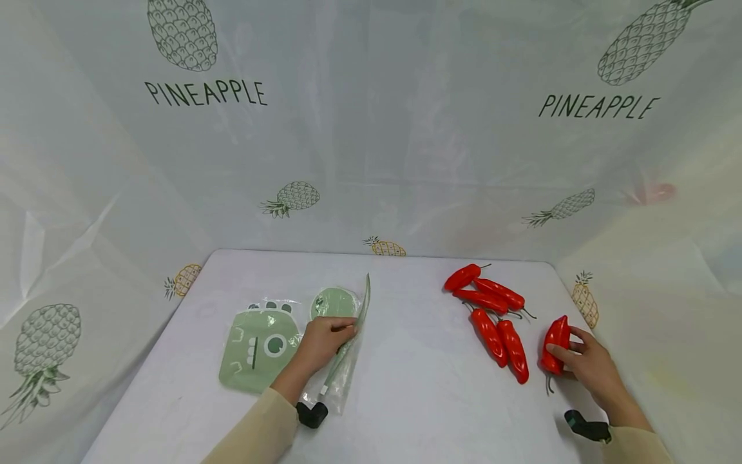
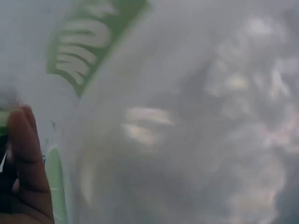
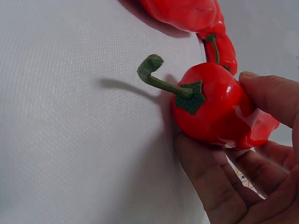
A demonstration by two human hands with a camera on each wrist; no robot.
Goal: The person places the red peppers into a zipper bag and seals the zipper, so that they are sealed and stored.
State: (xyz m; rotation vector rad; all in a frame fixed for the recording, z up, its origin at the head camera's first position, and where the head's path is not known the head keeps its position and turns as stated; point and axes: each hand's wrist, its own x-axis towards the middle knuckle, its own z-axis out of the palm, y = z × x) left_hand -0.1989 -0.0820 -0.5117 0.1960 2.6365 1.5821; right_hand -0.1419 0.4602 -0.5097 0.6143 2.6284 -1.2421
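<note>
My left hand (image 1: 327,341) pinches a thin green flat piece in clear plastic wrapping (image 1: 341,361), tilted up so its edge faces the head camera. The left wrist view is mostly filled by blurred clear plastic, with a green patch bearing white shapes (image 2: 84,51) at its top. Behind that hand lies a round green piece (image 1: 333,303), partly covered. Left of it is a green monster-face mat (image 1: 255,354) in clear wrapping. On the right side, my right hand (image 1: 588,364) grips a glossy red pepper (image 3: 212,109) between thumb and fingers, its curved green stem pointing away from the palm.
Several more red peppers (image 1: 487,335) lie in a loose cluster left of the right hand. The white table (image 1: 406,399) is bordered by hanging pale sheets (image 1: 394,129) printed with pineapples. A small black device (image 1: 313,414) sits at each wrist.
</note>
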